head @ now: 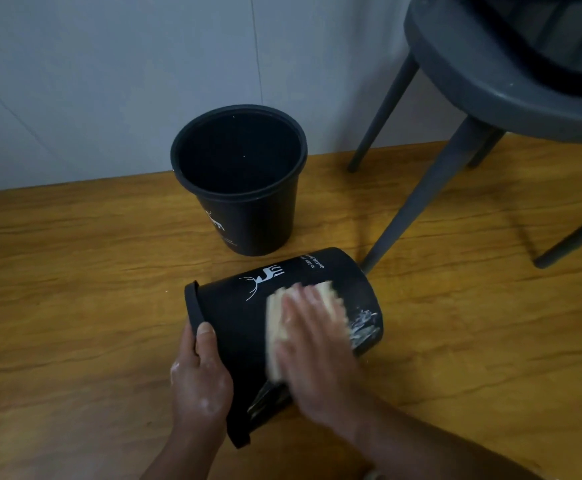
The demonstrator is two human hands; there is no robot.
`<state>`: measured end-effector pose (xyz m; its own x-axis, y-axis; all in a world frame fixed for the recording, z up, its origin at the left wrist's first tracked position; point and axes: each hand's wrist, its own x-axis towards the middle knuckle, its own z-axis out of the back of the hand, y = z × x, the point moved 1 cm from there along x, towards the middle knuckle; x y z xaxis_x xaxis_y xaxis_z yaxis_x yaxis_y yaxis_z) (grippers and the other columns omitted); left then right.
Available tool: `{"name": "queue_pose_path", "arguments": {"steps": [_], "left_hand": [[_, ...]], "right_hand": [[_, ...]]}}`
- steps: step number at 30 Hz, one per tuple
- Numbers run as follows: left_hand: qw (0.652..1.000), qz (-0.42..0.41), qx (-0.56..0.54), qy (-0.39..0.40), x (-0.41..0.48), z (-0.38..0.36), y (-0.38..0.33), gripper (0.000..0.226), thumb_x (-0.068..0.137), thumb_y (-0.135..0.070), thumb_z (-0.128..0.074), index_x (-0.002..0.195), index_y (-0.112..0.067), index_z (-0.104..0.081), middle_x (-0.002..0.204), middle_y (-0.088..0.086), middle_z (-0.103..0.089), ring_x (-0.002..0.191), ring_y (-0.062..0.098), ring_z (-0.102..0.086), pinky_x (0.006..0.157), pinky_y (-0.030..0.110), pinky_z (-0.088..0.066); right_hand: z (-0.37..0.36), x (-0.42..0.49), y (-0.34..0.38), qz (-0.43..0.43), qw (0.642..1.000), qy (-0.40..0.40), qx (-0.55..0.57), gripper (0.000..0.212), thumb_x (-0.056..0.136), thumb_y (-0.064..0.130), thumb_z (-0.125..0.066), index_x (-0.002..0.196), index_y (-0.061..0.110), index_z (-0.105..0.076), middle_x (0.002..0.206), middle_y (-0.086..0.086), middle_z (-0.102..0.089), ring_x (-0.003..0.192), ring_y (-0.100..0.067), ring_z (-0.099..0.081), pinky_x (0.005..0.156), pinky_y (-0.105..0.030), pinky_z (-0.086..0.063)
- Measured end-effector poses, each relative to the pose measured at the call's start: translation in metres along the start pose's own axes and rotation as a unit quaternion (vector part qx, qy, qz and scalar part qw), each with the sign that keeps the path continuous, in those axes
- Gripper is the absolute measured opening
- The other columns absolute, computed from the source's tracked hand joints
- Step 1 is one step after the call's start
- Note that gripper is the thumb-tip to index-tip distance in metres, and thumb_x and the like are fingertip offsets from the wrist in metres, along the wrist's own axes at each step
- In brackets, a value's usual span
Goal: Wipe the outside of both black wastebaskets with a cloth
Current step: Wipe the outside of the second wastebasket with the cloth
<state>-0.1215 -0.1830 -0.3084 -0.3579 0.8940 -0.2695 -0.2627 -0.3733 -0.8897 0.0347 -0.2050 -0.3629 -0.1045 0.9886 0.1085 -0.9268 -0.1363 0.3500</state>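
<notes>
Left hand (pixel 201 379) clamps the tipped wastebasket's (pixel 248 327) rim, fingers curled; right hand (pixel 312 344), fingers flat, presses the cloth (pixel 275 327). Better roll it steadily toward the white smears (pixel 364 325).

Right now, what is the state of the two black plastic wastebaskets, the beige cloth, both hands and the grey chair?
Upright black plastic wastebasket: standing, no hand on it.
Tipped black plastic wastebasket: lying on its side, white smears near its base.
Beige cloth: spread on the tipped wastebasket's side.
Left hand: grips the tipped wastebasket's rim.
Right hand: presses flat on the cloth, blurred.
Grey plastic chair: standing upright.
</notes>
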Motion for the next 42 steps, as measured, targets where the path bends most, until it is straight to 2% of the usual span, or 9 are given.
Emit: {"name": "queue_pose_path", "arguments": {"steps": [5, 10, 13, 18, 23, 27, 35, 39, 42], "left_hand": [[1.000, -0.015, 0.023, 0.015, 0.007, 0.004, 0.005, 0.033, 0.106, -0.032, -0.034, 0.089, -0.020, -0.060, 0.073, 0.005, -0.063, 0.073, 0.024, -0.059, 0.058, 0.018, -0.042], [1.000, -0.002, -0.007, 0.005, 0.006, 0.003, 0.002, 0.027, 0.106, -0.038, -0.038, 0.113, -0.041, -0.064, 0.089, -0.015, -0.063, 0.085, 0.005, -0.060, 0.077, 0.033, -0.044], [0.999, 0.009, -0.031, 0.017, 0.005, 0.002, 0.000, 0.029, 0.106, -0.039, -0.037, 0.100, -0.045, -0.065, 0.092, -0.009, -0.068, 0.089, 0.008, -0.064, 0.070, 0.028, -0.047], [0.999, 0.008, -0.030, 0.012, -0.001, 0.000, 0.002, 0.030, 0.106, -0.038, -0.035, 0.108, -0.035, -0.065, 0.090, -0.005, -0.069, 0.087, 0.008, -0.064, 0.064, 0.020, -0.044], [1.000, -0.003, 0.011, 0.011, 0.002, 0.002, 0.003, 0.032, 0.106, -0.039, -0.033, 0.102, -0.028, -0.063, 0.084, -0.001, -0.067, 0.078, 0.008, -0.061, 0.064, 0.028, -0.042], [1.000, 0.000, 0.014, 0.021, 0.005, 0.004, 0.001, 0.037, 0.106, -0.034, -0.033, 0.087, -0.017, -0.059, 0.074, 0.005, -0.062, 0.069, 0.011, -0.058, 0.062, 0.016, -0.044], [1.000, 0.018, -0.009, 0.023, 0.013, 0.002, -0.009, 0.032, 0.106, -0.041, -0.035, 0.113, -0.031, -0.065, 0.095, -0.003, -0.064, 0.085, 0.009, -0.059, 0.068, 0.029, -0.045], [0.999, 0.028, -0.014, 0.027, 0.010, 0.001, -0.002, 0.047, 0.104, -0.051, -0.030, 0.135, -0.030, -0.057, 0.119, 0.004, -0.064, 0.107, 0.023, -0.058, 0.088, 0.037, -0.047], [0.999, 0.014, -0.026, 0.035, -0.008, 0.002, -0.001, 0.033, 0.105, -0.046, -0.027, 0.127, -0.046, -0.051, 0.103, -0.013, -0.062, 0.089, 0.001, -0.056, 0.070, 0.014, -0.042]], "right_hand": [[-0.007, -0.008, 0.036, 0.130, 0.991, 0.015, -0.012, 0.063, 0.106, 0.047, -0.039, 0.161, 0.018, -0.024, 0.167, -0.002, -0.024, 0.156, -0.020, -0.013, 0.126, -0.047, -0.010], [0.007, 0.007, -0.023, -0.010, 1.000, 0.022, 0.000, 0.061, 0.106, 0.053, -0.020, 0.160, 0.025, -0.020, 0.168, 0.002, -0.022, 0.155, -0.017, -0.015, 0.124, -0.053, -0.018], [0.016, 0.014, -0.067, -0.074, 0.997, -0.012, 0.010, 0.059, 0.108, 0.051, -0.019, 0.159, 0.024, -0.026, 0.167, 0.003, -0.025, 0.154, -0.016, -0.017, 0.125, -0.049, -0.015], [0.015, 0.015, -0.054, -0.103, 0.994, -0.042, -0.007, 0.059, 0.108, 0.047, -0.017, 0.158, 0.020, -0.033, 0.165, -0.002, -0.030, 0.154, -0.021, -0.020, 0.124, -0.053, -0.016], [0.004, 0.010, 0.019, 0.032, 0.999, 0.008, -0.015, 0.056, 0.106, 0.046, -0.032, 0.157, 0.024, -0.030, 0.164, 0.000, -0.029, 0.153, -0.023, -0.023, 0.125, -0.052, -0.012], [-0.005, 0.008, 0.035, 0.129, 0.991, 0.030, -0.017, 0.060, 0.105, 0.052, -0.040, 0.158, 0.027, -0.029, 0.166, 0.001, -0.028, 0.154, -0.020, -0.018, 0.126, -0.049, -0.010], [0.025, 0.028, -0.064, -0.071, 0.997, 0.021, -0.025, 0.061, 0.106, 0.055, -0.017, 0.160, 0.028, -0.023, 0.167, 0.004, -0.023, 0.155, -0.013, -0.012, 0.125, -0.041, -0.007], [0.025, 0.039, -0.075, -0.108, 0.994, -0.002, -0.007, 0.065, 0.105, 0.055, -0.013, 0.158, 0.024, -0.034, 0.165, 0.002, -0.030, 0.154, -0.016, -0.017, 0.125, -0.041, -0.016], [0.025, 0.048, -0.074, -0.109, 0.994, 0.003, -0.001, 0.067, 0.103, 0.056, -0.010, 0.157, 0.024, -0.034, 0.165, 0.003, -0.029, 0.154, -0.015, -0.016, 0.125, -0.042, -0.016]]}}
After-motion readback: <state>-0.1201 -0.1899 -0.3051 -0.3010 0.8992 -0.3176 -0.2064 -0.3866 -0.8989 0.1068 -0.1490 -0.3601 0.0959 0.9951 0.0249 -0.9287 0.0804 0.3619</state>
